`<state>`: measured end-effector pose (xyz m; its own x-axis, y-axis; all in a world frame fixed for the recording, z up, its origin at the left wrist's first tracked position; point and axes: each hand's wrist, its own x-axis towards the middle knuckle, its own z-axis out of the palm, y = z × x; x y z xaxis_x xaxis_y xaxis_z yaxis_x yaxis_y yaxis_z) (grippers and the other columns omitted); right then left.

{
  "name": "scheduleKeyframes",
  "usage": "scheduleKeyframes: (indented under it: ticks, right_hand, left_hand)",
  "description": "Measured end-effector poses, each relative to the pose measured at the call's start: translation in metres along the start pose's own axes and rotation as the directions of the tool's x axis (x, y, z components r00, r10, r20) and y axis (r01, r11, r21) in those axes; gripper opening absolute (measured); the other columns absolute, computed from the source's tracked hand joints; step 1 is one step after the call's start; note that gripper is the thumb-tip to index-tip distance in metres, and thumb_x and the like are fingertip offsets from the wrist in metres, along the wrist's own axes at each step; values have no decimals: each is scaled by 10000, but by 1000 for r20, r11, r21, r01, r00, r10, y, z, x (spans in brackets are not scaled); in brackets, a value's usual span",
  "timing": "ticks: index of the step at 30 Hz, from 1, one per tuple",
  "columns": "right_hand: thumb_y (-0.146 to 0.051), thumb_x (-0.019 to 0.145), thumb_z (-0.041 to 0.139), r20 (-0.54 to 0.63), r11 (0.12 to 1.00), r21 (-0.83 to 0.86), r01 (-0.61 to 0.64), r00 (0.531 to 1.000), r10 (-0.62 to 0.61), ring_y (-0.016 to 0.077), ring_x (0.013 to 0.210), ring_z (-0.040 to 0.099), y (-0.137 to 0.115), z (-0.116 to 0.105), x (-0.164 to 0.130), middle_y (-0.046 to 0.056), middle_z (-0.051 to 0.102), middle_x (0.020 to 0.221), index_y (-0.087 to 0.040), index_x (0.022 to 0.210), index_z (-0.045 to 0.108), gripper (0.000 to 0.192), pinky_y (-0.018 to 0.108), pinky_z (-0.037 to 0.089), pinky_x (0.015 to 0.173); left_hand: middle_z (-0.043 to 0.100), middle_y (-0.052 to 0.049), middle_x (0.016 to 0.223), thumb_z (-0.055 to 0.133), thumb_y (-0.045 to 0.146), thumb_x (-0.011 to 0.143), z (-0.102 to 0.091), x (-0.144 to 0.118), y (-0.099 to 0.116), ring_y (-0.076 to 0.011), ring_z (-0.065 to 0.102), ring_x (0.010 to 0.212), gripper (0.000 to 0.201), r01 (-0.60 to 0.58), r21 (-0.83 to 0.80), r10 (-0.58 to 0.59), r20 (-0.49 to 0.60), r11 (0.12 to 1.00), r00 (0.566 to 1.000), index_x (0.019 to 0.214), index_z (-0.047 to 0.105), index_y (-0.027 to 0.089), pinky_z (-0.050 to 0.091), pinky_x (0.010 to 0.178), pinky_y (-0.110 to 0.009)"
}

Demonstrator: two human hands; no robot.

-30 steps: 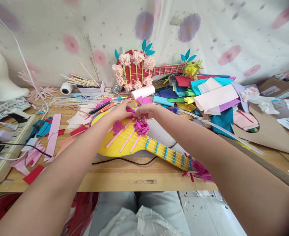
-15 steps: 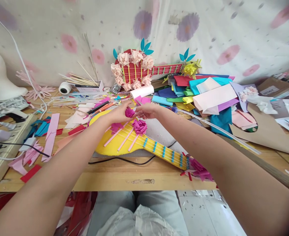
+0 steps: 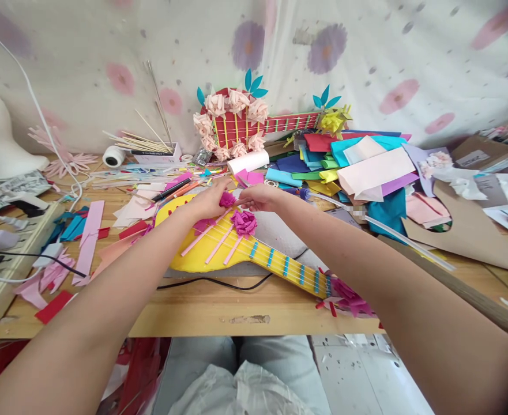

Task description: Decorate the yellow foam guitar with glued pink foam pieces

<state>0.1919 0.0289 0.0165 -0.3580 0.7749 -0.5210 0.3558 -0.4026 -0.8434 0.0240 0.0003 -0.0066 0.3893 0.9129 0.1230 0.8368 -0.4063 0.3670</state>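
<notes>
The left hand [image 3: 214, 199] curls against a magenta flower [image 3: 227, 200] over the yellow guitar [image 3: 199, 253], its hold unclear. Just right, the right hand [image 3: 260, 197] has its grip half-open, seemingly empty.

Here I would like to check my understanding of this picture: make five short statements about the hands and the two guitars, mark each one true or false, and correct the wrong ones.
1. The yellow guitar lies nearer to the person than the red guitar. True.
2. The neck of the yellow guitar has pink crosspieces. False: its crosspieces are blue.
3. The left hand is at a small magenta flower. True.
4. The right hand rests on the red guitar. False: the right hand is close to the left hand, with the red guitar farther back.
5. A white roll lies in front of the red guitar. True.
</notes>
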Motion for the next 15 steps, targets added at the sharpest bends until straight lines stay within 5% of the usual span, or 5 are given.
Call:
scheduleKeyframes:
  ticks: [7,11,15]
  right_hand:
    - [-77,745,556,-27,998,59,-3,1000,4,58,553,535,7,-8,-16,29,665,782,-156,733,486,106,162,377,469]
    - [-95,736,585,-118,998,-29,47,992,-50,66,552,534,18,-13,-28,16,645,755,-168,746,471,136,174,374,473]
    - [-81,680,646,-150,986,-156,56,986,-79,87,556,542,34,-20,-30,-16,577,627,-178,724,467,208,181,397,474]
  left_hand:
    - [436,-107,1375,630,243,642,-23,-2,-1,-243,451,1227,729,14,-107,-11,33,994,999,1329,391,187,377,1003,-339]
    - [506,-103,1294,588,192,650,-47,-13,-12,-227,524,1135,678,181,-198,-196,-60,963,979,1304,411,177,446,913,-328]
    - [542,-109,1261,576,201,654,-65,-30,-29,-227,548,1097,599,378,-187,-401,-106,907,910,1243,466,177,455,891,-330]
